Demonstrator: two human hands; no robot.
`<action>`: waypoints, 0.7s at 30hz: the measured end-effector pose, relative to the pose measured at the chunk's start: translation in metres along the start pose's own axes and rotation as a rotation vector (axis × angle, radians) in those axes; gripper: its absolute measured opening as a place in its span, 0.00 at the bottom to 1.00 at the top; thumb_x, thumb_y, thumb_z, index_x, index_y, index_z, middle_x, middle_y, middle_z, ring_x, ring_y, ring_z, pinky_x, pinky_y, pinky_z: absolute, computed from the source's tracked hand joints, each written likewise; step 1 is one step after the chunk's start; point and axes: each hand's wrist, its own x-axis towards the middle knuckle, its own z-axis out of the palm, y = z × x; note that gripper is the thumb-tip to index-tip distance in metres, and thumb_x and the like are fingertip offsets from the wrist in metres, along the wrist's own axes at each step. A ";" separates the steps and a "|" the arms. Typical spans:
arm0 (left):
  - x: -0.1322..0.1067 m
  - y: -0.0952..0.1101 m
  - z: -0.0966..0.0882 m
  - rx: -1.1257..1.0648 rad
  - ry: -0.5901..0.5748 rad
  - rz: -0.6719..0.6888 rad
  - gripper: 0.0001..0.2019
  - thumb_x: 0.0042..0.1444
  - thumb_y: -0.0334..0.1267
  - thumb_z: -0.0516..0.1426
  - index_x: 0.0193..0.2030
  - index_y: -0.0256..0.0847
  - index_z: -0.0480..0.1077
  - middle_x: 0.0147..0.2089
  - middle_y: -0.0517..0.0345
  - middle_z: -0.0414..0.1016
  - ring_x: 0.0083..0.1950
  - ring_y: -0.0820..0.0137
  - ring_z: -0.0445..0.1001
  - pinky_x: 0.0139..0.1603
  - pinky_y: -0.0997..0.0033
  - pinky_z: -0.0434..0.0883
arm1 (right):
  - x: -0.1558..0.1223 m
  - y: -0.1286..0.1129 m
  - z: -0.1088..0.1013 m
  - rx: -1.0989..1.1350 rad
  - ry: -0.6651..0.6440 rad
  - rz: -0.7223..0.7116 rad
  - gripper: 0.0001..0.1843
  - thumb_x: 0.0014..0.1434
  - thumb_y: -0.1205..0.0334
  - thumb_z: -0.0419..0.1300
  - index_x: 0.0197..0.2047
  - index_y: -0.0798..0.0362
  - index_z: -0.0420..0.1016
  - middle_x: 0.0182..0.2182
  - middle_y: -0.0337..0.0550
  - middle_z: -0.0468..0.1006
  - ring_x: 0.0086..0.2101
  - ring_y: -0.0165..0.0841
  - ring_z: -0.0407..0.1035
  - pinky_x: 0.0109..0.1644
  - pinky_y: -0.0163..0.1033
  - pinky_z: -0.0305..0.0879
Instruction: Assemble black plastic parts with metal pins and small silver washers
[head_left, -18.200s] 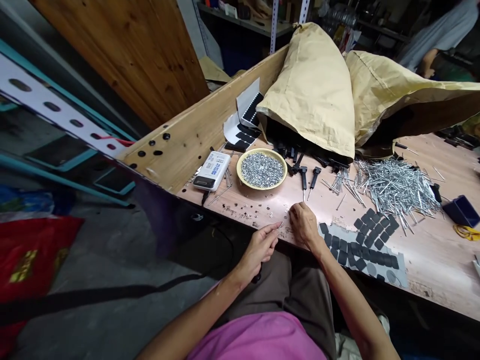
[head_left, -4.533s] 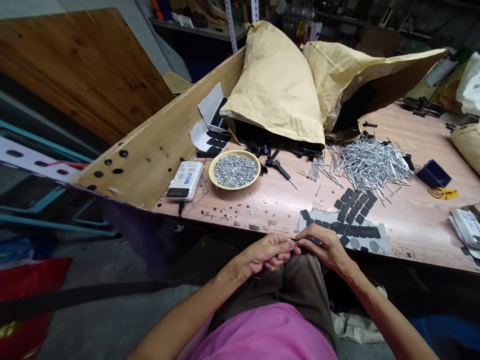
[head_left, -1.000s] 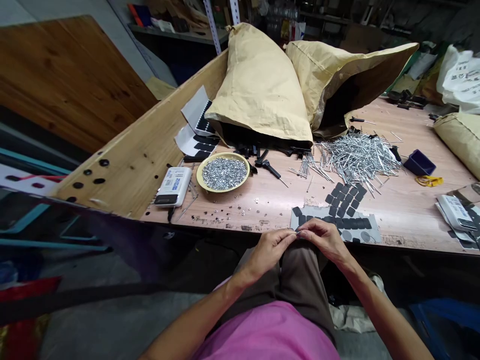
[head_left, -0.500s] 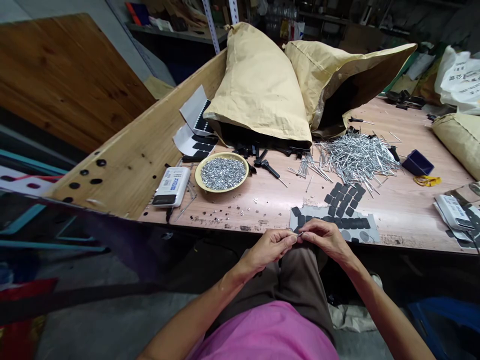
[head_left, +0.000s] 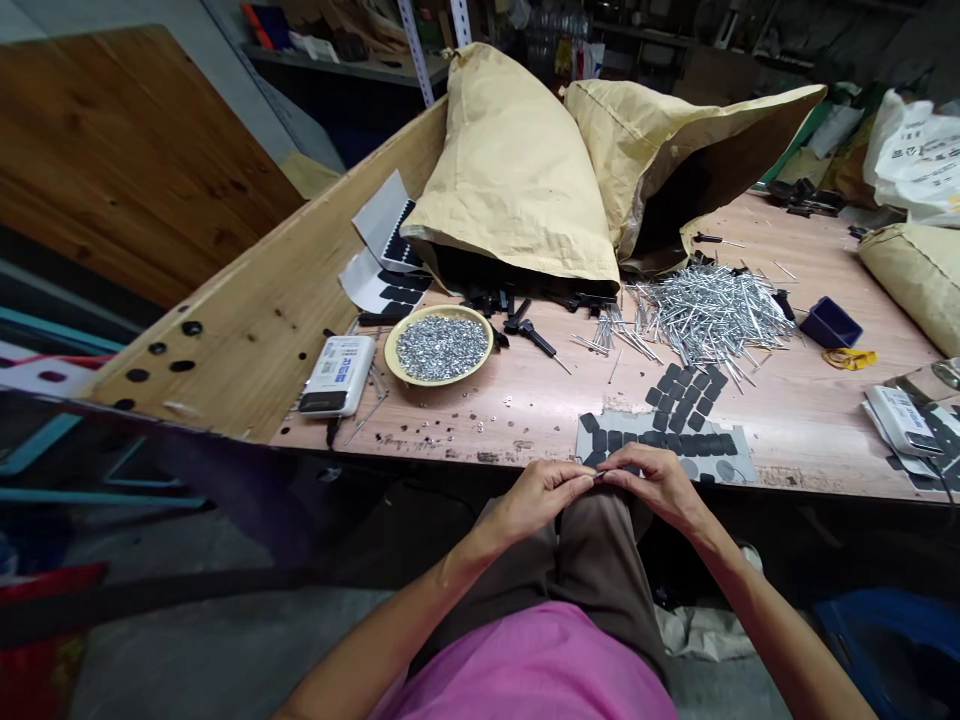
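Note:
My left hand point(head_left: 538, 497) and my right hand point(head_left: 654, 484) meet fingertip to fingertip over my lap, just in front of the table edge. Both pinch a small thin piece between them; it is too small to name. Right behind the hands lies a grey sheet point(head_left: 739, 445) with several black rubber pads point(head_left: 686, 395) on it. A yellow bowl point(head_left: 391, 345) full of small silver nuts stands further left on the wooden table point(head_left: 810, 420).
A heap of metal pins point(head_left: 705, 312) lies mid-table, with black handled parts point(head_left: 534, 334) spilling from tan paper sacks point(head_left: 517, 170). A white power bank point(head_left: 337, 372), a blue tray point(head_left: 829, 324), yellow rubber bands point(head_left: 847, 358) and a raised wooden side board point(head_left: 300, 280) are there too.
Over the last second the hands stay pinched together at the table edge, shifting only slightly. Long before, they were at the loose nuts on the table.

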 end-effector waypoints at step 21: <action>-0.009 -0.025 0.010 0.822 0.145 0.540 0.16 0.64 0.34 0.44 0.41 0.37 0.73 0.28 0.54 0.74 0.28 0.72 0.72 0.29 0.76 0.69 | -0.018 -0.008 0.005 -0.374 -0.112 -0.147 0.13 0.67 0.60 0.43 0.37 0.52 0.66 0.29 0.43 0.71 0.29 0.31 0.63 0.33 0.35 0.62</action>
